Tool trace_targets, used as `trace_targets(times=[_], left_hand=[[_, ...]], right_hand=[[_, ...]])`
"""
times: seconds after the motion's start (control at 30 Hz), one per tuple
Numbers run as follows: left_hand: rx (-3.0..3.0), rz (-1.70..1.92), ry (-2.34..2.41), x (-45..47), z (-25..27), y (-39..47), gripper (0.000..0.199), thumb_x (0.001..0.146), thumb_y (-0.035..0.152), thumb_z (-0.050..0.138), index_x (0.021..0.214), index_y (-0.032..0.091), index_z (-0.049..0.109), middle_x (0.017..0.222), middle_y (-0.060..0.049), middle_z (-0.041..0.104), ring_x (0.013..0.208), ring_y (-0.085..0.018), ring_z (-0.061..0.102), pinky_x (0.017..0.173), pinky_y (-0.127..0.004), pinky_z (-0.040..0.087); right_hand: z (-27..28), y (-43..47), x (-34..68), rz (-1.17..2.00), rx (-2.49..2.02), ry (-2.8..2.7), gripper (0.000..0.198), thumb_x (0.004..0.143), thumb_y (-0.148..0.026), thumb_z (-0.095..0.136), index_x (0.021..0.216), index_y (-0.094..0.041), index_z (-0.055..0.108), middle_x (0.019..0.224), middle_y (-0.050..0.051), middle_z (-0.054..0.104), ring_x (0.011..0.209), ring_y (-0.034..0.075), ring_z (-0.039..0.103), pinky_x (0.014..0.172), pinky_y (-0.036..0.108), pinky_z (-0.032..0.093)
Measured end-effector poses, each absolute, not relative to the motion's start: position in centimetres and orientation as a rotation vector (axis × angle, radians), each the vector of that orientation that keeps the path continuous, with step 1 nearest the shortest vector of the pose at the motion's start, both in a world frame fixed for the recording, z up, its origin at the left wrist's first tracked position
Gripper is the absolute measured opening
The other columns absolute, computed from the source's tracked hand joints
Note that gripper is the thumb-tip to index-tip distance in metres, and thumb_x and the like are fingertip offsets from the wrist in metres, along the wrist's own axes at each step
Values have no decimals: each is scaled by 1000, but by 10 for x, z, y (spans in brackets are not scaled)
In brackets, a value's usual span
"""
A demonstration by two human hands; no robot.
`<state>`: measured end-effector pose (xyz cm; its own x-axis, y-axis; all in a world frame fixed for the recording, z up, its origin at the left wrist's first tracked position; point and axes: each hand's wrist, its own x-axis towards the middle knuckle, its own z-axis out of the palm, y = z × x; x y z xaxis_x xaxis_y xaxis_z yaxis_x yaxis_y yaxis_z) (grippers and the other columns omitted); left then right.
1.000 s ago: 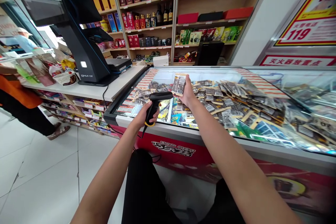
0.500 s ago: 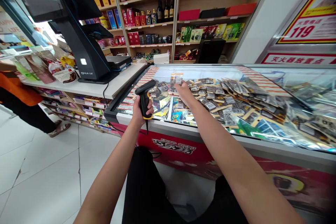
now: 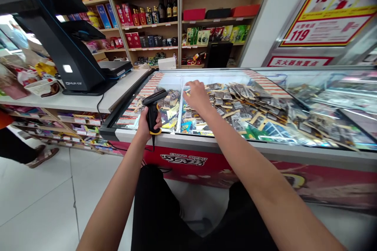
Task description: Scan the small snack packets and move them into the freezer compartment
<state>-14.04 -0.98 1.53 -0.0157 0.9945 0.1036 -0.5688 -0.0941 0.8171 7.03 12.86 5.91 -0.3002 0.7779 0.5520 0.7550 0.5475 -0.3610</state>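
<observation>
My left hand (image 3: 149,122) is wrapped round the grip of a black and yellow barcode scanner (image 3: 153,111), held over the front edge of the chest freezer (image 3: 188,138). The scanner's head points up and to the right, and its cord hangs down. My right hand (image 3: 196,96) is open above the freezer, fingers loosely curved, with nothing seen in it. Many flat packets (image 3: 235,102), dark with tan edges, lie piled beneath and to the right of it. More packets (image 3: 172,102) lie left of a white divider (image 3: 180,111).
A black checkout terminal (image 3: 73,55) stands on the white counter (image 3: 114,100) to the left, near a white bowl (image 3: 43,87). Shelves (image 3: 150,27) of boxes and bottles rise behind. Another person's leg (image 3: 20,147) shows at far left. A sign (image 3: 324,19) hangs at right.
My right hand has let go of the packet it held and its fingers have loosened. The packet is no longer distinguishable. My left hand still grips the scanner. The view has turned right.
</observation>
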Motion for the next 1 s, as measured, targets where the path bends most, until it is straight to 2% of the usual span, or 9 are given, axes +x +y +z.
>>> trace_targets(times=[0.1, 0.23, 0.37, 0.5, 0.6, 0.73, 0.8, 0.87, 1.0], left_hand=[[819, 1463, 681, -140, 18, -9, 48, 98, 66, 56, 97, 18, 64, 58, 4, 49, 33, -7, 36, 40, -20, 28], [818, 1385, 639, -131, 25, -1, 47, 98, 64, 57, 98, 18, 64, 58, 4, 50, 33, -7, 37, 38, -21, 28], [841, 1343, 589, -114, 27, 8, 48, 97, 65, 59, 101, 17, 64, 57, 4, 50, 32, -7, 36, 37, -20, 27], [919, 1325, 573, -104, 22, 5, 50, 92, 66, 65, 101, 16, 64, 57, 4, 51, 32, -6, 35, 36, -19, 24], [947, 1366, 577, -106, 19, -1, 52, 89, 67, 66, 102, 16, 64, 56, 5, 51, 32, -6, 34, 37, -19, 24], [983, 1391, 607, -121, 17, -3, 52, 88, 67, 66, 101, 17, 63, 58, 5, 52, 33, -6, 35, 37, -19, 24], [1025, 1384, 614, -134, 16, -2, 52, 87, 67, 69, 101, 17, 64, 59, 4, 54, 34, -7, 37, 37, -19, 24], [1067, 1379, 611, -148, 14, -2, 54, 84, 67, 73, 102, 16, 64, 59, 3, 56, 35, -7, 39, 38, -19, 25], [1061, 1400, 590, -168, 11, -9, 57, 81, 67, 76, 104, 17, 64, 59, 4, 56, 35, -7, 38, 39, -20, 29]], right_hand=[[74, 135, 133, -115, -1442, -2141, 54, 93, -46, 74, 133, -10, 70, 132, 27, 65, 136, 51, 46, 113, 65, 40], [84, 140, 195, -17, -1638, -2323, 67, 80, -54, 87, 132, -13, 73, 135, 25, 67, 135, 54, 47, 113, 70, 35], [80, 137, 213, -35, -1584, -2346, 47, 85, -39, 83, 126, -17, 77, 125, 21, 74, 132, 48, 52, 114, 63, 38], [72, 136, 214, -105, -1521, -2194, 35, 91, -27, 74, 125, -19, 76, 115, 18, 77, 122, 41, 63, 106, 53, 50], [73, 140, 213, -28, -1401, -1946, 30, 97, -31, 69, 124, -20, 73, 111, 15, 78, 108, 35, 71, 97, 47, 57], [79, 149, 197, 44, -1101, -1663, 34, 96, -51, 71, 114, -22, 72, 112, 14, 78, 110, 34, 72, 100, 47, 58], [80, 154, 177, 207, -970, -1572, 40, 91, -57, 76, 110, -22, 71, 108, 12, 77, 106, 33, 73, 97, 47, 61], [78, 157, 150, 473, -862, -1455, 42, 86, -56, 80, 109, -23, 68, 101, 8, 76, 95, 29, 74, 86, 44, 64], [72, 158, 86, 1147, -695, -1074, 32, 83, -35, 80, 104, -27, 57, 86, -3, 71, 76, 17, 71, 68, 31, 63]])
